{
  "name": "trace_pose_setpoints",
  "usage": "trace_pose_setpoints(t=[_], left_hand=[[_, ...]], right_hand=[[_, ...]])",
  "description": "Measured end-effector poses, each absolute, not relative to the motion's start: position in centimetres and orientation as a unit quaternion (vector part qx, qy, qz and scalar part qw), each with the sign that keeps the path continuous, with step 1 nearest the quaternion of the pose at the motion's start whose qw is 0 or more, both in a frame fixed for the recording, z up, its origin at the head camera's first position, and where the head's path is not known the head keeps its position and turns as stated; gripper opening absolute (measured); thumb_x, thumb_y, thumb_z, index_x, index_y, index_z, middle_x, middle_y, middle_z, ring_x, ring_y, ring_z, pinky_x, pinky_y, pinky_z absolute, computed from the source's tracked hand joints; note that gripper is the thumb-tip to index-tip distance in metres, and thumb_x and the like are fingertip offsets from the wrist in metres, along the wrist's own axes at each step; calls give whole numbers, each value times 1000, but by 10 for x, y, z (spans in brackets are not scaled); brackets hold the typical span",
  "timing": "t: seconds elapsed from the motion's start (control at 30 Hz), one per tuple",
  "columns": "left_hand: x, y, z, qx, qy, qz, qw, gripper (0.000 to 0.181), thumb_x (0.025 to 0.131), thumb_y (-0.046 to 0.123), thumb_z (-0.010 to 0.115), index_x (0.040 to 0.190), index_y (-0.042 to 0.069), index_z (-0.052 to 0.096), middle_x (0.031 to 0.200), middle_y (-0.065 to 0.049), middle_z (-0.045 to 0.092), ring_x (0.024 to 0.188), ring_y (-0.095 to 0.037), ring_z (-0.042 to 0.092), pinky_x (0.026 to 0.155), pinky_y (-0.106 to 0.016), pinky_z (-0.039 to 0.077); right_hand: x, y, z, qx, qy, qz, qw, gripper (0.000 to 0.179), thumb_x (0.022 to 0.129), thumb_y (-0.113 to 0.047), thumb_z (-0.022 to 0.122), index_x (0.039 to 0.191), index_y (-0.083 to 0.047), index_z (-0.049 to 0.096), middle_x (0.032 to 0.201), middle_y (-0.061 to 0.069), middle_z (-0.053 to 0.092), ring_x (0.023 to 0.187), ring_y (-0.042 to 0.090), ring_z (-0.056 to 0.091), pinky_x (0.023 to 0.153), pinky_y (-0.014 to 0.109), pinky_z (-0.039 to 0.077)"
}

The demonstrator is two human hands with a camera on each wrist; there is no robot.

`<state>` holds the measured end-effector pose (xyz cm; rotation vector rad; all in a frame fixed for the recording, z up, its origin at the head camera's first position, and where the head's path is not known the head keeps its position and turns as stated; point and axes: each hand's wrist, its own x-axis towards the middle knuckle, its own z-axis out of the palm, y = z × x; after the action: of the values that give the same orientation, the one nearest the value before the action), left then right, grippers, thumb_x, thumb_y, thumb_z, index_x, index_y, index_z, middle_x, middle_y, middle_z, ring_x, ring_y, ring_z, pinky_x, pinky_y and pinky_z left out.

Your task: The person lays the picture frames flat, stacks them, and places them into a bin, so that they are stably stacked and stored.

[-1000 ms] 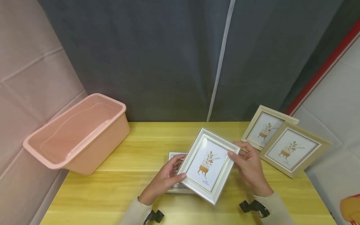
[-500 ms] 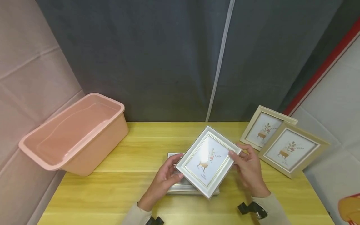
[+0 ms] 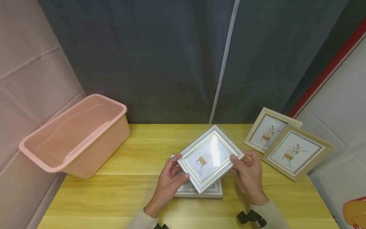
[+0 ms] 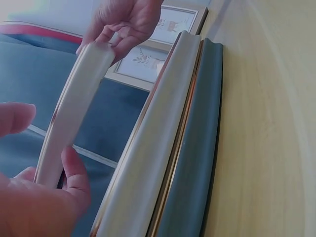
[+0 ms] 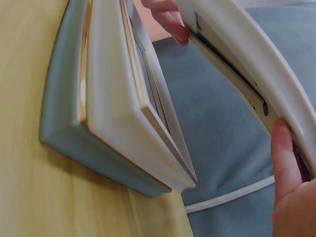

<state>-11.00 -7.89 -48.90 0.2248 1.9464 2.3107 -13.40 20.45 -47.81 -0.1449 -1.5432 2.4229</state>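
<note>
Between our fingertips [image 3: 234, 158] we hold a silver-white frame [image 3: 208, 160], left hand [image 3: 168, 185] and right hand [image 3: 249, 178] pinching near opposite corners, thumbs on its border, likely sparing the glass [image 3: 215, 151]. Below our fingers two stacked frames [image 3: 213, 189] lie flat, probably for steadiness. Past our right fingers two beige frames [image 3: 308, 168] stand, presumably propped; far off our left fingers, a pink tub [image 3: 100, 148] gapes, light glinting inside.

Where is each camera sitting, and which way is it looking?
Head: on the person's head, facing forward and down at the held frame, left hand, right hand, sleeves.
Left wrist: on that wrist, facing across the held frame to the right hand; left hand at lower left.
Right wrist: on that wrist, facing past the stacked frames; right hand at lower right, left hand at top.
Both wrist views share the held frame and stacked frames.
</note>
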Motion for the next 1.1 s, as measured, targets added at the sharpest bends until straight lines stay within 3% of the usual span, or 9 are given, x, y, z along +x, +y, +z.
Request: trace_pose_setpoints(t=[0.33, 0.5, 0.73, 0.97, 1.1], left_hand=[[-111, -73, -486, 43, 642, 765, 40, 88, 84, -12, 77, 160, 18, 42, 153, -21, 41, 122, -29, 66, 87, -29, 64], [-111, -75, -484, 30, 646, 762, 49, 87, 85, -15, 73, 159, 19, 43, 155, -22, 40, 109, -26, 71, 79, -30, 65], [-113, -82, -480, 29, 644, 762, 61, 85, 87, -16, 70, 160, 20, 43, 154, -23, 41, 107, -29, 73, 78, -31, 66], [-116, -93, -477, 45, 632, 767, 98, 84, 87, -16, 67, 160, 18, 41, 150, -26, 37, 107, -28, 74, 82, -38, 66], [-118, -100, -475, 54, 639, 757, 125, 84, 89, -14, 67, 161, 21, 41, 154, -22, 34, 109, -25, 74, 83, -38, 66]], right_hand=[[-128, 198, -482, -15, -512, 850, 123, 39, 94, 21, 63, 121, -4, 51, 104, 12, 76, 79, 25, 81, 62, 40, 64], [-126, 199, -481, -1, -531, 840, 108, 43, 93, 22, 62, 124, -5, 48, 106, 9, 73, 77, 21, 79, 60, 34, 64], [-124, 201, -476, 18, -566, 819, 90, 47, 92, 20, 63, 131, 4, 44, 116, 6, 74, 85, 20, 79, 61, 35, 65], [-126, 207, -472, 35, -660, 747, 75, 48, 92, 15, 69, 136, 9, 51, 131, -3, 67, 107, 10, 73, 76, 34, 66], [-127, 213, -472, 62, -706, 704, 52, 52, 93, 10, 72, 141, 7, 53, 139, -7, 61, 98, 9, 74, 69, 32, 65]])
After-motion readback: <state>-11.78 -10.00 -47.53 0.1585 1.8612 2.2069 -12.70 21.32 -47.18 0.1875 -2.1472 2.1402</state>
